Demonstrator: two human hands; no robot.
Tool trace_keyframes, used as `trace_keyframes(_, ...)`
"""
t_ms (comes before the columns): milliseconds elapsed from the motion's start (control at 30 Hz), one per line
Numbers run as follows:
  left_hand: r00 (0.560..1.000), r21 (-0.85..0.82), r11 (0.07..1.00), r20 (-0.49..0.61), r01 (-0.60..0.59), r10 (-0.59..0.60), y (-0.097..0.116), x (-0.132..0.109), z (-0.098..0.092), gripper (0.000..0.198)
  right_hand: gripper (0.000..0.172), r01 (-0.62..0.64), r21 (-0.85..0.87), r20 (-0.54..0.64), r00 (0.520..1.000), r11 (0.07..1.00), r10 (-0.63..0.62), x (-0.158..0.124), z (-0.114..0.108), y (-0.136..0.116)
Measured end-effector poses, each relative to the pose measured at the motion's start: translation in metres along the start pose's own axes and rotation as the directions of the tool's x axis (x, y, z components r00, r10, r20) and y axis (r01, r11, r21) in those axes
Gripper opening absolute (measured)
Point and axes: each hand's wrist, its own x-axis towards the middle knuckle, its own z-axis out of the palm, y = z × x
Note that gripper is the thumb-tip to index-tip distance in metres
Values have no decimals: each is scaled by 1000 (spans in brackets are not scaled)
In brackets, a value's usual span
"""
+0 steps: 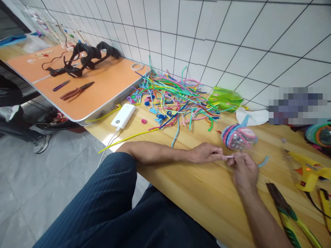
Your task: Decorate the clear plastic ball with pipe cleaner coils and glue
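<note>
My left hand (207, 153) and my right hand (245, 168) meet above the wooden table, fingertips pinched on a short pale lilac strip (229, 157) that looks like a piece of pipe cleaner. Just behind them sits a clear round ornament (239, 137) wrapped in pink, blue and purple pipe cleaners, with a light-blue tip standing up from it. A light-blue pipe cleaner piece (264, 162) shows beside my right hand; whether the hand touches it I cannot tell. Farther back lies a tangled heap of coloured pipe cleaners (178, 89).
On the right are a yellow glue gun (310, 172) with its light on and green-handled pliers (287, 210). A white power bank (123, 116) with a cable lies left. A green packet (224, 99) leans near the tiled wall. Red-handled pliers (76, 92) rest on the orange table (85, 106).
</note>
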Motion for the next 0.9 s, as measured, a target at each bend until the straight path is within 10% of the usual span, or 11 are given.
trace_keyframes(267, 997, 356, 931, 44, -82, 71, -5, -1, -1, 31, 55, -45, 18, 22, 999, 999, 44, -4, 3, -11)
trace_keyframes(900, 983, 116, 977, -2, -181, 183, -14, -6, 4, 38, 44, 17, -152, 65, 998, 988, -7, -13, 13, -28)
